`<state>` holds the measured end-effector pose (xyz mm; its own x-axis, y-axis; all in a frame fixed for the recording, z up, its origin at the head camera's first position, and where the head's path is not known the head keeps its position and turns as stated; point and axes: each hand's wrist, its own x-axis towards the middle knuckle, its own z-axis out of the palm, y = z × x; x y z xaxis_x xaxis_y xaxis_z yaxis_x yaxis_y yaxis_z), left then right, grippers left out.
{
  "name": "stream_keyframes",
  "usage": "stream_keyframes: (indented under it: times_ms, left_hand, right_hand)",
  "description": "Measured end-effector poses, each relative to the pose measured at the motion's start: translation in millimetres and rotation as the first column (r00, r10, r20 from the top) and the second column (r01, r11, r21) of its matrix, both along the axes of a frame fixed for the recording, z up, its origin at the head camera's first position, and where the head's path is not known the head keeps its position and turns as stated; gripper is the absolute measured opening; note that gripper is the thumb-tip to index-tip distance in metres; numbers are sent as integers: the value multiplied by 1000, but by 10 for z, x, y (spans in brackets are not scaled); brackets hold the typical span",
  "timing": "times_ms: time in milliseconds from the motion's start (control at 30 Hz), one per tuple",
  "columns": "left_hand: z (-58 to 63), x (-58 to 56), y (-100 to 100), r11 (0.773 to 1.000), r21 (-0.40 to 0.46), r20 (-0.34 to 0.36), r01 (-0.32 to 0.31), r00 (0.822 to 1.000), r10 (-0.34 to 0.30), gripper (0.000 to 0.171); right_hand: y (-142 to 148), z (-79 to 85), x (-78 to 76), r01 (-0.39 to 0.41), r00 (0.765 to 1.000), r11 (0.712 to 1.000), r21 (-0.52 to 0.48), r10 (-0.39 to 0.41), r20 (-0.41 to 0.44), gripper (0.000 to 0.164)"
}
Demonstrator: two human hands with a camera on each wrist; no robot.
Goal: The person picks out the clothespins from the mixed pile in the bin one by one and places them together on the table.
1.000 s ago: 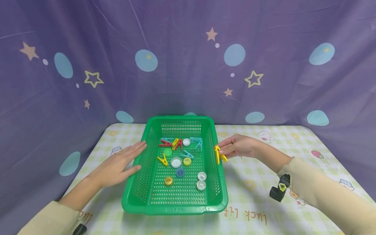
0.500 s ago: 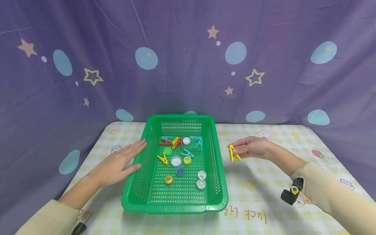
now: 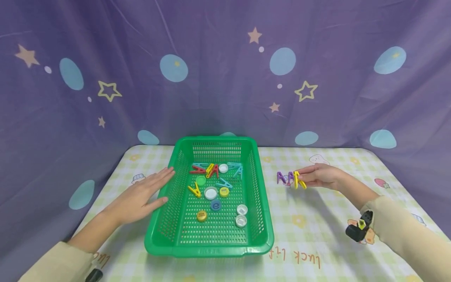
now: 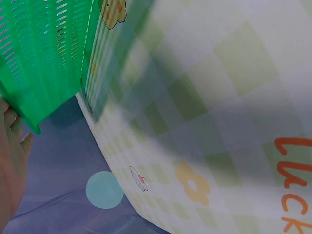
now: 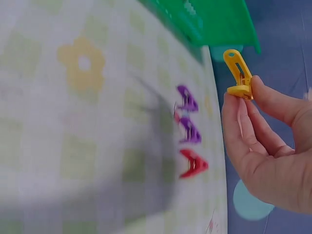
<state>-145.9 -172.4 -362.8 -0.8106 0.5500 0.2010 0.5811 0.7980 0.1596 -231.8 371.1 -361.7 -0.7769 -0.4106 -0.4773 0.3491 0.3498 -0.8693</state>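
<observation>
A yellow clothespin [image 3: 296, 181] is pinched between the thumb and fingers of my right hand [image 3: 322, 176], held above the table right of the basket. Two purple clothespins [image 3: 280, 177] stand on the table just left of it. The right wrist view also shows a red clothespin [image 5: 193, 164] in line with them; in the head view my hand hides it. My left hand [image 3: 141, 199] lies with straight fingers on the left rim of the green basket [image 3: 208, 250]. Inside are several red, blue and yellow clothespins [image 3: 195, 190] and several bottle caps [image 3: 215, 205].
A checked tablecloth [image 3: 299, 243] with printed figures covers the table. Behind and at the left hangs a purple curtain [image 3: 218, 98]. The basket's raised right wall [image 3: 258, 196] stands between its contents and my right hand.
My right hand has moved right, away from the basket's right rim, with the yellow clothespin. The purple clothespins have come into sight. My left hand stays on the rim.
</observation>
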Motion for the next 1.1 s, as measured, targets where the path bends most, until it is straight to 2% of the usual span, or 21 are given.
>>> stream_keyframes:
  times_ms: [267, 467, 600, 767, 1100]
  left_hand:
    - [-1, -9, -5, 1000, -5, 10, -8, 1000, 9, 69]
    - [-6, -9, -5, 1000, -2, 13, -17, 1000, 17, 69]
    - [-11, -11, -4, 1000, 2, 22, -17, 1000, 17, 70]
    - [-4, -6, -5, 1000, 5, 19, -16, 1000, 15, 70]
    - [8, 2, 5, 1000, -13, 20, -19, 1000, 20, 69]
  right_hand:
    - [275, -134, -96, 22, 1000, 999, 42, -21, -19, 66]
    - [466, -244, -158, 107, 994, 993, 52, -107, -1, 64]
    - [568, -299, -183, 149, 989, 988, 39, -150, 10, 54]
    - [605, -327, -228, 213, 976, 977, 2, -213, 43, 16]
    - [538, -402, -290, 268, 963, 963, 28, -269, 31, 19]
